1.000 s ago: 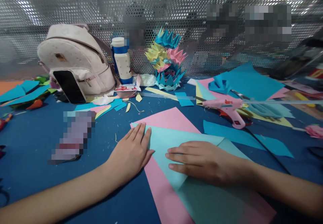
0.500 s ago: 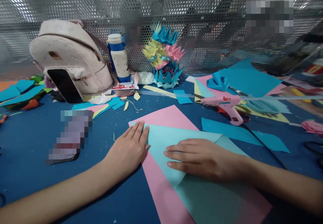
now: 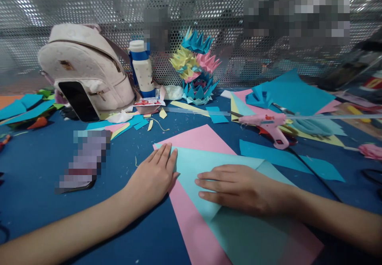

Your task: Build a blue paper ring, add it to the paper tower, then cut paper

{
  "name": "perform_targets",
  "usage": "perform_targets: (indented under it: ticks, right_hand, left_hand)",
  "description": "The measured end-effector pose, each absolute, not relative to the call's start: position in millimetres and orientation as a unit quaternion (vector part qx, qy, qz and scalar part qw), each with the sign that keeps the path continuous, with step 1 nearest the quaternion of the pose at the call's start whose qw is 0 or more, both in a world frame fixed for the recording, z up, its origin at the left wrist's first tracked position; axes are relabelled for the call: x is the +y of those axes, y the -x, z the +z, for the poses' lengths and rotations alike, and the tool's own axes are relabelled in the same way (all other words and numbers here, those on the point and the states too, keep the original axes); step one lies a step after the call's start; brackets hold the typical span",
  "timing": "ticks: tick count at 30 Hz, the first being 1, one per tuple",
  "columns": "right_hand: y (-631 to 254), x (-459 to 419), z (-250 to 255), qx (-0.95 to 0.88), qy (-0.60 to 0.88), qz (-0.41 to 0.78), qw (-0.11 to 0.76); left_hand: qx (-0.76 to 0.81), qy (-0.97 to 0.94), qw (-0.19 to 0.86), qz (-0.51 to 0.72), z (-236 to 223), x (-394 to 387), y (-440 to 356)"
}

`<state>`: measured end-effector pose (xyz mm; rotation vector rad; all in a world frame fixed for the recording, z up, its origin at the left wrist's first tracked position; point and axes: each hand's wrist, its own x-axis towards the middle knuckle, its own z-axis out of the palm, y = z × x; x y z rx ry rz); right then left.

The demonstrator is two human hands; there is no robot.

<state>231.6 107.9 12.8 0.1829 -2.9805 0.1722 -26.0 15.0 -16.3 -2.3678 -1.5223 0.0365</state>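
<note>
A perforated metal panel [image 3: 116, 6] is spanning the background. In front of it, a blue tabletop [image 3: 143, 233] is carrying all components. A pale backpack [image 3: 86, 64] is standing at the rear left, near the panel. A pink sheet [image 3: 205, 139] is lying on the tabletop at front centre, its lower end extending past the lower edge of view. A light-blue sheet [image 3: 189, 169] is resting on top of the pink sheet, leaving pink margins exposed; a folded layer is showing a diagonal edge that is running beneath the right hand [image 3: 241, 189]. A multicoloured paper structure [image 3: 192, 64] is standing at the rear centre.

The right hand is lying flat on the light-blue sheet, fingers extended with narrow gaps, gripping nothing. The left hand [image 3: 155, 173] is resting flat at the sheets' left corner, fingers straight and close together, likewise gripping nothing.

A white-and-blue bottle [image 3: 143, 74] is standing just beside the backpack. A pink glue gun [image 3: 264, 119] is lying at the right, beyond the sheets. A black-screened phone [image 3: 78, 102] is leaning against the backpack. Small yellow scraps [image 3: 162, 113] are lying near the bottle.
</note>
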Motion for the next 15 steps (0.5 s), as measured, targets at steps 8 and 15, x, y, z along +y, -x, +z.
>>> perform_targets:
  ticks: [8,15]
  right_hand:
    - [-233.0,108.6,12.1,-0.995,-0.063,0.060,0.059]
    - [-233.1,109.4,11.4,-0.994,-0.062,0.067,0.057]
  left_hand:
    - [-0.539,0.826,0.162,0.015,-16.9,15.4,25.9]
    - [-0.524,0.830,0.191,0.005,-17.1,8.3,20.8]
